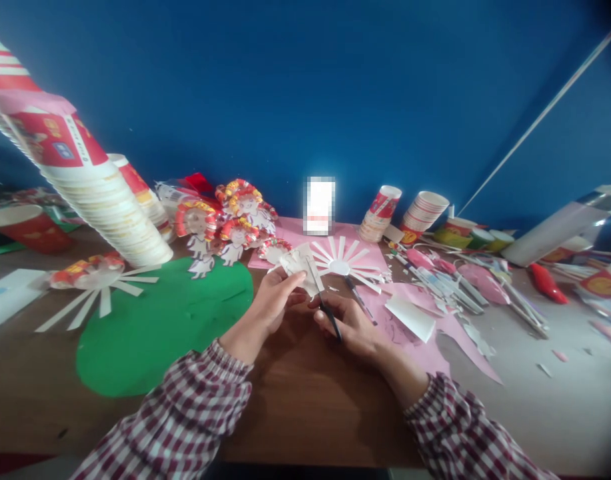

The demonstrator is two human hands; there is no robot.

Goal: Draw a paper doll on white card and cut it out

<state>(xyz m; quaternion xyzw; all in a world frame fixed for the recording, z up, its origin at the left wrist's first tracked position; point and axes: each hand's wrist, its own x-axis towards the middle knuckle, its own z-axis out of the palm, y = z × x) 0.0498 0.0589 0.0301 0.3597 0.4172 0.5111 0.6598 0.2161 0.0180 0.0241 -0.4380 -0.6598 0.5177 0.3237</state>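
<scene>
My left hand [278, 297] pinches a piece of white paper [296, 260] between thumb and fingers, above the table's middle. In my right hand [348, 323] is a pair of scissors [330, 313] with dark handles, its blades pointing up and away along the paper's right side. Whether the blades are cutting at this moment I cannot tell. Just beyond both hands lies a paper cup cut into fanned white strips [340, 267], on a pink sheet [370, 250]. A dark pen [360, 300] rests close to my right hand.
A green paper shape [170, 333] lies left, with paper lion figures [238, 240] behind it. Tall stacked paper cups [100, 193] lean at the left; more cup stacks [425, 213] stand back right. Pink paper [405, 340], scraps and markers [450, 280] spread rightward. A blue wall [305, 100] closes the back.
</scene>
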